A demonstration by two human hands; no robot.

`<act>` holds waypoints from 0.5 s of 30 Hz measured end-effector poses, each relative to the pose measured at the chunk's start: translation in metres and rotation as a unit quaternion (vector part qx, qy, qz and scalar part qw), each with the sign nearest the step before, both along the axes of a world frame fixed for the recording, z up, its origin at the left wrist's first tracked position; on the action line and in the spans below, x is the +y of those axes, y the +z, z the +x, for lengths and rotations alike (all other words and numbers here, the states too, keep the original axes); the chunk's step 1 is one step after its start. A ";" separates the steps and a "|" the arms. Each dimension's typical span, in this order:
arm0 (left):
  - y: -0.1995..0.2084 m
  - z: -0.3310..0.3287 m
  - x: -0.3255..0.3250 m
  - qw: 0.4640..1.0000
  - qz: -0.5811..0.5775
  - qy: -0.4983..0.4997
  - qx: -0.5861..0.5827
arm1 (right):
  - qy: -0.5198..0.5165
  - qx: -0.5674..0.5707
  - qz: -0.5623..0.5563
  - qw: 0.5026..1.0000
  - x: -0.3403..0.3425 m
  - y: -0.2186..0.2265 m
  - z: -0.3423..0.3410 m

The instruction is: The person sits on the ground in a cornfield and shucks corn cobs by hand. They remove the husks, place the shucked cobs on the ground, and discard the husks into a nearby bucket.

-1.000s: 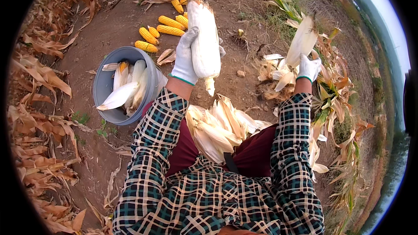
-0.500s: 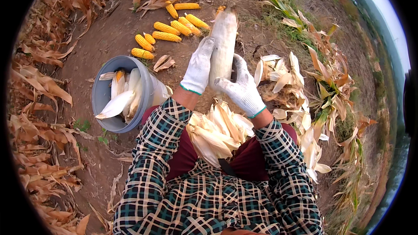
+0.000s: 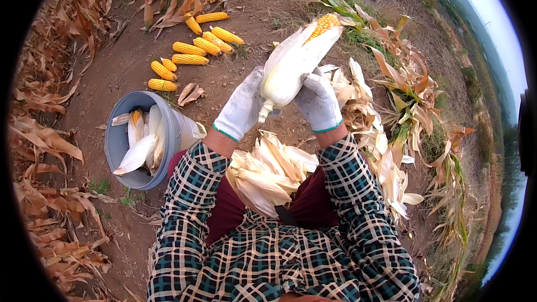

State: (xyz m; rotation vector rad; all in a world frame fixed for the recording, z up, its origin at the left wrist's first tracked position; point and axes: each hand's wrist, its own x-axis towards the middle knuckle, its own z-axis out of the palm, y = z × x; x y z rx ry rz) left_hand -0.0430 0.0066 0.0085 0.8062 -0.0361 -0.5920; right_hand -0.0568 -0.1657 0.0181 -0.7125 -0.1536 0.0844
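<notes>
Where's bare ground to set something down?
Bare brown soil lies between the dry tan cornstalks at left and the husked yellow corncobs. Right of the white-gloved right hand, pale papery husks crowd the ground.

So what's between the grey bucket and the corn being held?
In the head view, brown soil comes first beside the grey bucket, then the gloved left hand, which grips the held corn.

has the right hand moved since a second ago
Yes, leftward: the right hand is now nearer the grey bucket, on the corn ear.
</notes>
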 end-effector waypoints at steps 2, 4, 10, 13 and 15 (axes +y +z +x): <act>0.013 -0.009 0.003 0.998 0.022 -0.037 -0.039 | -0.066 -0.037 -0.059 0.995 -0.004 -0.006 0.011; 0.015 -0.003 0.008 0.984 0.133 -0.059 -0.107 | -0.034 -0.023 -0.043 0.998 -0.004 -0.011 0.011; 0.027 -0.017 0.007 0.947 0.251 -0.063 -0.189 | 0.067 -0.020 0.068 0.995 0.004 -0.009 0.003; 0.016 -0.022 0.000 0.748 0.534 0.061 -0.390 | -0.011 0.046 0.164 0.985 0.005 -0.002 0.009; 0.005 -0.023 -0.005 0.735 0.549 0.044 -0.396 | -0.076 0.094 0.103 0.987 0.000 -0.011 0.021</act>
